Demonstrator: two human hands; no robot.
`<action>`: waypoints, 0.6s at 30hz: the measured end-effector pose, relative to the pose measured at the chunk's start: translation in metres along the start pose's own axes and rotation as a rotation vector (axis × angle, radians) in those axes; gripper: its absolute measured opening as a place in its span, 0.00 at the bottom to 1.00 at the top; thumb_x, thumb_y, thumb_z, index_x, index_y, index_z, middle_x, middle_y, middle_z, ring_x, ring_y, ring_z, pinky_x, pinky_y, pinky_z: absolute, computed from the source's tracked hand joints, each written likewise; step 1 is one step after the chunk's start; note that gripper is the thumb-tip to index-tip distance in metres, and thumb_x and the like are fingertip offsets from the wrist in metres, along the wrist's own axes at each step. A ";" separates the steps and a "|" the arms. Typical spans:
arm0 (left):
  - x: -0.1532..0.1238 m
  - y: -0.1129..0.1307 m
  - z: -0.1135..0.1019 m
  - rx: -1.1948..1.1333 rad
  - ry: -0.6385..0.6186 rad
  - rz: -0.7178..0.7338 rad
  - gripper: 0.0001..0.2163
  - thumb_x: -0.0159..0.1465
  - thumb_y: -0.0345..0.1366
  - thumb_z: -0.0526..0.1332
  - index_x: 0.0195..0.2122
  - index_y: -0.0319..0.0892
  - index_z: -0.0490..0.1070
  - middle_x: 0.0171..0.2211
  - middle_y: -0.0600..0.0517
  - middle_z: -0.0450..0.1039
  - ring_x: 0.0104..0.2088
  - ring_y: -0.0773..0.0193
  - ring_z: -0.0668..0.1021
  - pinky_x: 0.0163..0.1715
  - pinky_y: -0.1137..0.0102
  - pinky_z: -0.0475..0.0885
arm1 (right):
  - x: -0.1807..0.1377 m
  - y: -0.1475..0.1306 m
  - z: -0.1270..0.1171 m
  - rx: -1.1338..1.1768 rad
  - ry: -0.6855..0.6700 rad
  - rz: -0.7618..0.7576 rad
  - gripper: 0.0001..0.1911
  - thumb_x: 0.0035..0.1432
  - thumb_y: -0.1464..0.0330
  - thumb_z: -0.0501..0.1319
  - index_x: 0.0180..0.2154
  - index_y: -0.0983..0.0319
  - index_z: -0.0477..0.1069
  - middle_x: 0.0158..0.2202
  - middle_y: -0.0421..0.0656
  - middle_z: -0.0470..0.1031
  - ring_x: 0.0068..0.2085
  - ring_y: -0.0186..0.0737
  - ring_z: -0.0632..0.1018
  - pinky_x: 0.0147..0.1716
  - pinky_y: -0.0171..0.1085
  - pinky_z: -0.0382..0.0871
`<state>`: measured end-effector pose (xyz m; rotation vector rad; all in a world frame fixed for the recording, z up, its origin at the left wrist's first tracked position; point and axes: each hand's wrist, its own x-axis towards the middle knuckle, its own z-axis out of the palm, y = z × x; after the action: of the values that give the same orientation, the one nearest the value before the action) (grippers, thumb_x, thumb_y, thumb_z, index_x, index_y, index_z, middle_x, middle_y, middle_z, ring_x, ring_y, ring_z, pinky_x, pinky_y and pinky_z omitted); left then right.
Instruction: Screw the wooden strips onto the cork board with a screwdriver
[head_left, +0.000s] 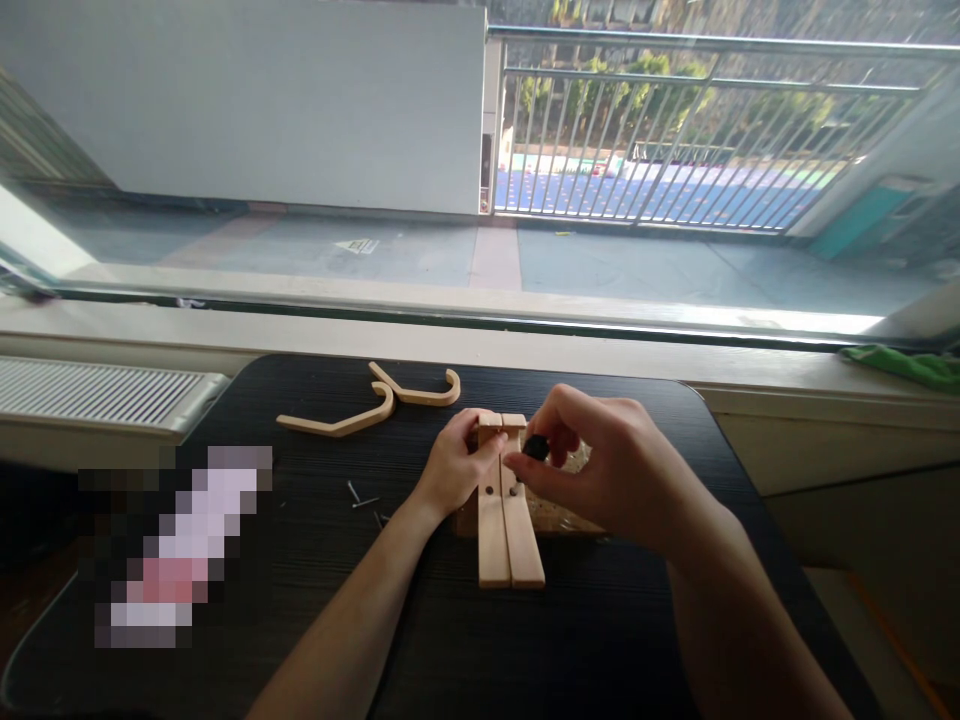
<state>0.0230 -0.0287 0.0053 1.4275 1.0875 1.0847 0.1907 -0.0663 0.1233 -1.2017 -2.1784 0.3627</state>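
My left hand (456,465) grips the far end of two pale wooden pieces (496,545) lying side by side, its thumb pressed across their top. Two dark round spots, holes or screw heads, show on the wood. My right hand (611,460) is closed, with thumb and fingers around a small black object (536,447) just right of the pieces. Its full shape is hidden by my fingers. Beneath the wood lies a brown board or pad (562,518), partly covered by my hands.
Two bent wooden hooks (336,427) lie at the back left of the black table (315,600). Several screws (364,502) are scattered left of my left arm. A pixelated patch (187,545) covers the table's left side. Beyond stand a window sill (420,345) and a radiator (105,395).
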 end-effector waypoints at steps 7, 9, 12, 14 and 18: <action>-0.001 0.002 0.000 0.000 0.009 -0.011 0.07 0.57 0.37 0.65 0.34 0.41 0.72 0.34 0.50 0.75 0.34 0.62 0.76 0.35 0.70 0.71 | 0.000 -0.003 0.002 -0.009 0.022 0.009 0.14 0.54 0.65 0.66 0.27 0.59 0.60 0.19 0.33 0.65 0.19 0.28 0.63 0.21 0.30 0.54; -0.001 0.002 0.000 0.002 0.011 -0.006 0.06 0.57 0.36 0.65 0.34 0.41 0.72 0.34 0.50 0.75 0.35 0.61 0.76 0.35 0.70 0.72 | 0.000 -0.003 0.002 -0.025 0.032 -0.001 0.15 0.54 0.66 0.66 0.26 0.59 0.59 0.19 0.32 0.64 0.19 0.27 0.61 0.21 0.31 0.53; 0.000 0.001 0.000 0.005 0.010 -0.002 0.06 0.56 0.34 0.64 0.34 0.41 0.72 0.32 0.50 0.75 0.35 0.61 0.76 0.35 0.70 0.72 | 0.000 -0.004 0.002 -0.045 0.037 -0.024 0.15 0.54 0.67 0.65 0.26 0.59 0.58 0.19 0.32 0.63 0.19 0.27 0.60 0.21 0.31 0.52; 0.000 0.000 0.000 0.006 0.005 -0.001 0.06 0.56 0.33 0.64 0.34 0.41 0.72 0.31 0.51 0.75 0.34 0.61 0.76 0.35 0.69 0.72 | 0.000 -0.005 0.003 -0.060 0.040 -0.037 0.16 0.54 0.68 0.65 0.26 0.59 0.57 0.19 0.32 0.62 0.19 0.27 0.59 0.21 0.31 0.52; 0.000 0.001 -0.001 0.013 -0.004 0.005 0.06 0.56 0.33 0.64 0.34 0.41 0.71 0.32 0.50 0.75 0.36 0.60 0.76 0.36 0.68 0.72 | 0.001 -0.006 0.004 -0.089 0.055 -0.053 0.18 0.54 0.68 0.65 0.26 0.59 0.54 0.19 0.31 0.59 0.19 0.26 0.57 0.21 0.31 0.50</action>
<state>0.0225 -0.0285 0.0060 1.4429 1.0909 1.0799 0.1843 -0.0689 0.1236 -1.1855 -2.1938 0.2097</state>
